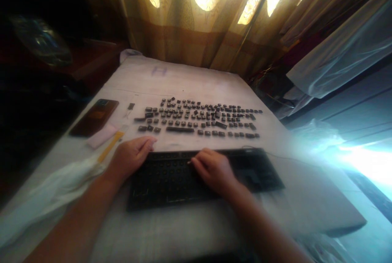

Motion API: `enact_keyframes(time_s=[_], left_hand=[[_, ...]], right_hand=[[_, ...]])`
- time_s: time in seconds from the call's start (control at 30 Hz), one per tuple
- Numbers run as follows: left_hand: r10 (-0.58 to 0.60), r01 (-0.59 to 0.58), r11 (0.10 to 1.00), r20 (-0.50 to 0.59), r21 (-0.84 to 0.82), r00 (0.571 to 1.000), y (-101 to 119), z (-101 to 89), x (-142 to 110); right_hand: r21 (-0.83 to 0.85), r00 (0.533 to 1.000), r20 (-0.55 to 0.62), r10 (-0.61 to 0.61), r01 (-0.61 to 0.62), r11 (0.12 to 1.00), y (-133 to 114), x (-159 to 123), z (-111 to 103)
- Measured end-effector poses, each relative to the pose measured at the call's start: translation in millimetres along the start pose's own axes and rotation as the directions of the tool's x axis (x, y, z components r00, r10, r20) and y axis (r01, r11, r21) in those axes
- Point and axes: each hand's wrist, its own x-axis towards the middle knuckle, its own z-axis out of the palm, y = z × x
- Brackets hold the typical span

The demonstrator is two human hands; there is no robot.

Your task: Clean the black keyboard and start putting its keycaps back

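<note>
A black keyboard (171,185) with its keycaps removed lies near the front of a white table (190,79). Behind it, several loose dark keycaps (199,118) are laid out in rows. My left hand (131,157) rests on the keyboard's upper left corner, fingers curled over the edge, holding it. My right hand (212,169) sits on the keyboard's middle, fingers bent and pinched together at the top row; what they hold, if anything, is too blurred to see.
A dark phone (94,117) lies at the left, with a pink slip (102,135) and a yellow tool (110,146) beside it. White cloth (55,191) sits at the front left. Curtains (196,30) hang behind the table. A thin cable (275,156) runs right.
</note>
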Motion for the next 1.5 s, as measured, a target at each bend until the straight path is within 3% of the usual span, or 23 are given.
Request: enact_keyframes(time_s=[0.2, 0.33, 0.47, 0.63, 1.0, 1.33, 1.5], left_hand=[[0.030, -0.029, 0.999, -0.011, 0.033, 0.999, -3, 1.1, 1], [0.154, -0.140, 0.983, -0.120, 0.117, 0.981, -1, 0.6, -1], [0.364, -0.341, 0.930, -0.201, 0.140, 0.910, 22, 2.1, -8], [0.444, -0.449, 0.893, -0.143, -0.006, 0.885, 53, 9.6, -20], [0.454, -0.474, 0.861, -0.141, -0.183, 0.880, 61, 17.2, -25], [0.479, -0.480, 0.877, -0.056, -0.013, 0.876, 63, 19.7, -28], [0.490, -0.492, 0.871, -0.072, -0.009, 0.869, 64, 18.1, -28]], right_hand=[[0.195, 0.994, -0.102, 0.048, -0.027, 0.980, 2, -7, -7], [0.272, 0.989, -0.127, 0.079, -0.042, 0.961, -2, -8, -4], [0.357, 0.979, -0.173, 0.105, -0.037, 0.933, -14, -7, -1], [0.491, 0.953, -0.239, 0.189, -0.049, 0.870, -31, -7, 4], [0.619, 0.943, -0.235, 0.235, -0.042, 0.784, -42, -4, 16], [0.656, 0.963, -0.163, 0.212, -0.055, 0.753, -41, -5, 19], [0.652, 0.963, -0.178, 0.204, -0.040, 0.757, -43, -5, 15]])
